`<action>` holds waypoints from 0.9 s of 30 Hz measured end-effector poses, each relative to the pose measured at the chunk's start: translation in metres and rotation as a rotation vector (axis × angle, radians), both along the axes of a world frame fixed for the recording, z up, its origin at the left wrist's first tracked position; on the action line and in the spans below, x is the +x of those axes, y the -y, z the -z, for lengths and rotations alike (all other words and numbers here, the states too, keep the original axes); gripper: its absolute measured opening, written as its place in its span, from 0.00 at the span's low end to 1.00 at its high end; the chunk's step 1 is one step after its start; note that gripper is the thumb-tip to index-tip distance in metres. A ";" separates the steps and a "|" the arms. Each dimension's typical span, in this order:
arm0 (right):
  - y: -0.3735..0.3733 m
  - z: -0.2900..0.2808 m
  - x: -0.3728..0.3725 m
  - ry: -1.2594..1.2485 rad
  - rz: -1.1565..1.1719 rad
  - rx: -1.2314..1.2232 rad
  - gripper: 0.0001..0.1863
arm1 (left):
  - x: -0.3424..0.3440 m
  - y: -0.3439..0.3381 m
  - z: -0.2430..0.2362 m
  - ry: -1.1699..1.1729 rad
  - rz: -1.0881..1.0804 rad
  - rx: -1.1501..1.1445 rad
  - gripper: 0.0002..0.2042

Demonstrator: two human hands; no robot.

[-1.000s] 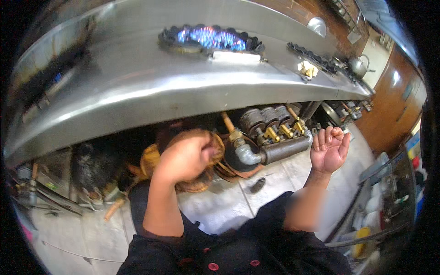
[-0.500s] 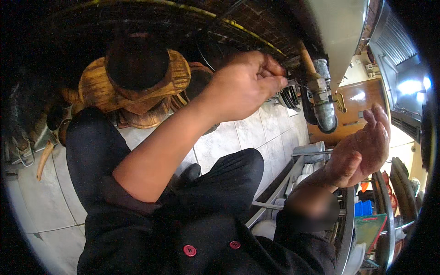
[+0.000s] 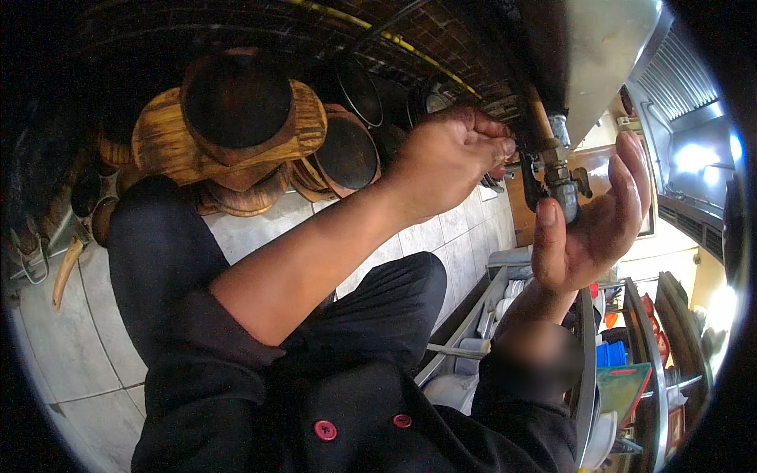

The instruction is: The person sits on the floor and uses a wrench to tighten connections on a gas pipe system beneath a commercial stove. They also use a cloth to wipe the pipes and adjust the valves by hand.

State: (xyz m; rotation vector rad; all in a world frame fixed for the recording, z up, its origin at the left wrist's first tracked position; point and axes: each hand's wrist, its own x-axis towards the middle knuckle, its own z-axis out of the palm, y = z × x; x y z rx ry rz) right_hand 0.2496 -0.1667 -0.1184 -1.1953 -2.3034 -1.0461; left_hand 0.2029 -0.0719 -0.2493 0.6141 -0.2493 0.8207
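Note:
My left hand [image 3: 461,154] is raised in a pinch, fingers pressed together, close to the left side of a pipe [image 3: 540,117] with a metal valve [image 3: 555,164]. What sits in the pinch, if anything, I cannot make out. Open, my right hand [image 3: 595,225] is just below and right of the valve, its thumb apart from the other fingers. The elbow fitting [image 3: 564,197] at the pipe's lower end is partly behind that hand; whether they touch I cannot tell. A small lever [image 3: 583,183] sticks out from the valve.
Wooden boards [image 3: 162,142] with dark round plates [image 3: 236,102] are stacked at the far left. A yellow pipe [image 3: 394,38] runs along the dark brick wall. Metal shelves [image 3: 583,378] with dishes and blue containers [image 3: 611,355] stand right. Pale tiles [image 3: 87,315] cover the floor.
My right hand has moved up and left, close to the elbow fitting, with its fingers spread more. My left hand has shifted slightly right, nearer the pipe, still pinched. The view has tilted a little.

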 end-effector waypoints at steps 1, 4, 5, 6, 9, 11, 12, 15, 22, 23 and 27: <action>-0.001 0.001 0.000 -0.014 -0.005 0.008 0.32 | 0.000 0.001 0.001 0.009 0.011 -0.003 0.08; -0.001 0.000 0.001 0.009 -0.010 0.017 0.31 | 0.001 0.001 0.003 0.058 0.010 -0.002 0.09; -0.001 -0.001 0.001 0.027 -0.013 0.023 0.31 | 0.001 0.000 0.002 0.077 0.006 0.000 0.09; -0.001 -0.002 0.001 0.045 -0.017 0.029 0.31 | 0.001 0.001 0.002 0.075 0.009 -0.017 0.09; -0.003 -0.003 0.002 0.074 -0.037 0.054 0.31 | 0.002 0.004 0.001 0.079 0.027 -0.072 0.09; -0.003 -0.003 0.003 0.068 -0.034 0.059 0.31 | 0.004 0.007 0.001 0.097 0.065 -0.116 0.10; -0.003 -0.002 0.003 0.067 -0.033 0.062 0.31 | 0.005 0.008 0.001 0.089 0.074 -0.113 0.10; -0.002 -0.003 0.006 0.077 -0.025 0.074 0.31 | 0.005 0.011 0.002 0.063 0.077 -0.086 0.11; 0.002 -0.004 0.001 0.124 0.022 0.123 0.21 | 0.005 0.010 0.001 0.074 0.064 -0.080 0.12; 0.004 -0.004 0.000 0.131 0.037 0.123 0.18 | 0.006 0.011 0.001 0.095 0.091 -0.098 0.12; 0.003 0.003 -0.002 0.081 0.028 0.165 0.13 | 0.008 0.014 -0.001 0.131 0.149 -0.180 0.11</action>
